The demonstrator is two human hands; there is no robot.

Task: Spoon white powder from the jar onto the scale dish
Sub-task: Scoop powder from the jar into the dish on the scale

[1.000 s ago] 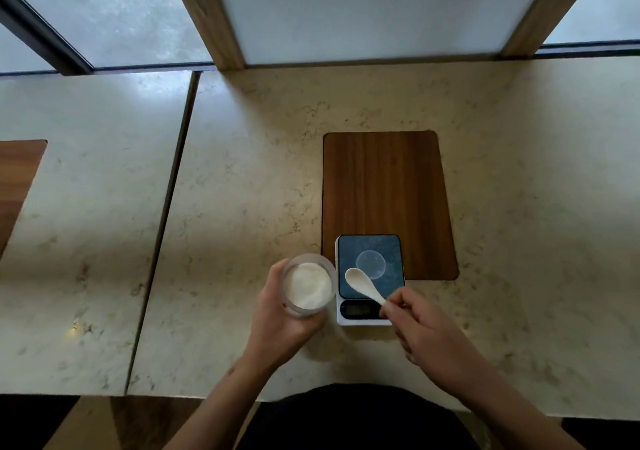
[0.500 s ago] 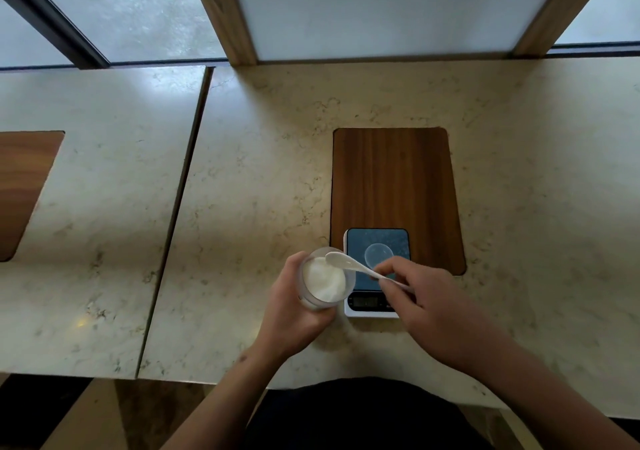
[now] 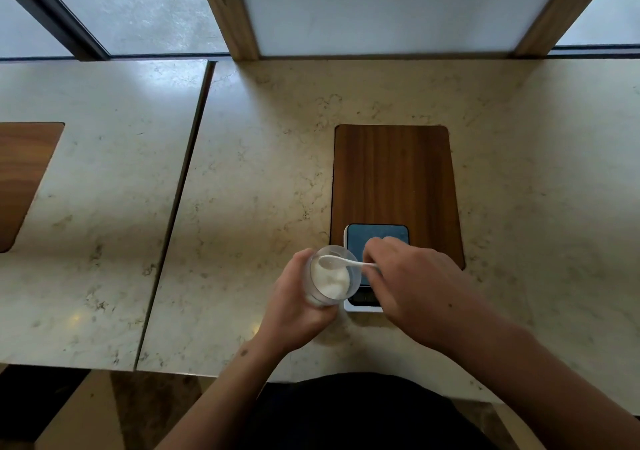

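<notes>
Fingers [image 3: 372, 254] of right hand [image 3: 415, 283] pinch white plastic spoon [image 3: 341, 262], bowl over white powder [image 3: 329, 281]; left hand [image 3: 294, 306] wraps clear glass jar [image 3: 334, 273] beside white scale w/ blue top [image 3: 377, 236]. Dish hidden; no transfer yet.

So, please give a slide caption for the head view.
Left hand holds clear glass jar of white powder beside white digital scale; right hand dips white plastic spoon in.
</notes>
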